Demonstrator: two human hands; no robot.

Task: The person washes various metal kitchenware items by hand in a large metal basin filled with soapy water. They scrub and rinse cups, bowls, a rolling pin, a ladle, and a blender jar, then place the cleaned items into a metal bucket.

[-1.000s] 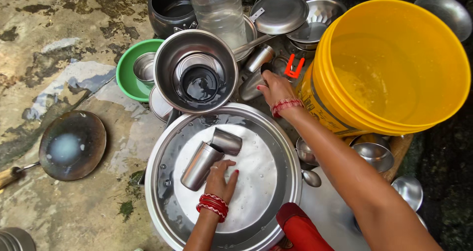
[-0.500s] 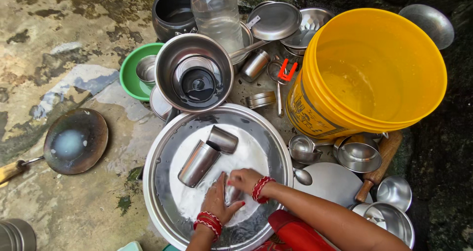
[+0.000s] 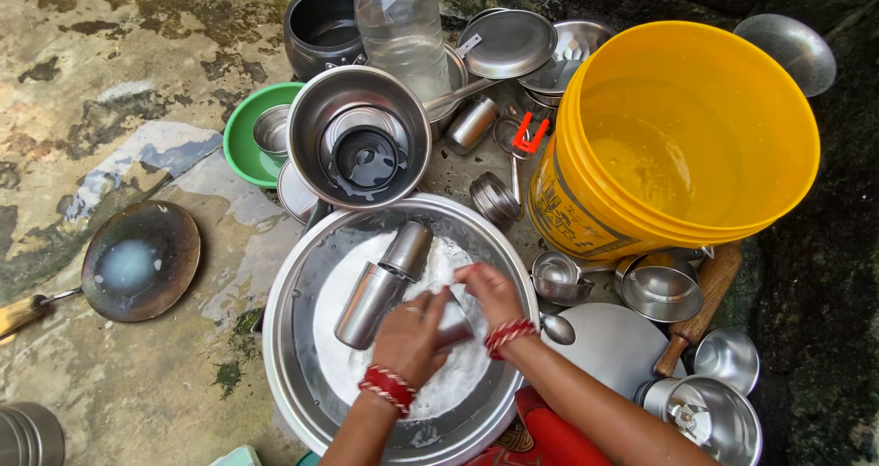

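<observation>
Big steel basin [image 3: 302, 338], on the wet stone floor, soapy water inside. Both hands work together over it: left hand [image 3: 412, 333] and right hand [image 3: 490, 292] closed round a small steel cup [image 3: 450, 324], mostly hidden by fingers, held just above the suds. Red bangles on both wrists.

Also in basin: 2 steel tumblers, one long [image 3: 366, 303] lying tilted, one shorter [image 3: 407, 248] touching its upper end.

Behind basin: steel bowl [image 3: 311, 127] w/ dark lid-like piece in it; green bowl [image 3: 240, 146] to its left, small steel cup inside. Clear plastic bottle [image 3: 398, 27] and black pot [image 3: 320, 27] at the back.

Right: yellow bucket [image 3: 687, 136], water in it. Red peeler [image 3: 524, 135] beside bucket. Small steel bowls, plate, wooden-handled tool near its base.

Left, well apart: dark round pan [image 3: 137, 260] w/ wooden handle.
</observation>
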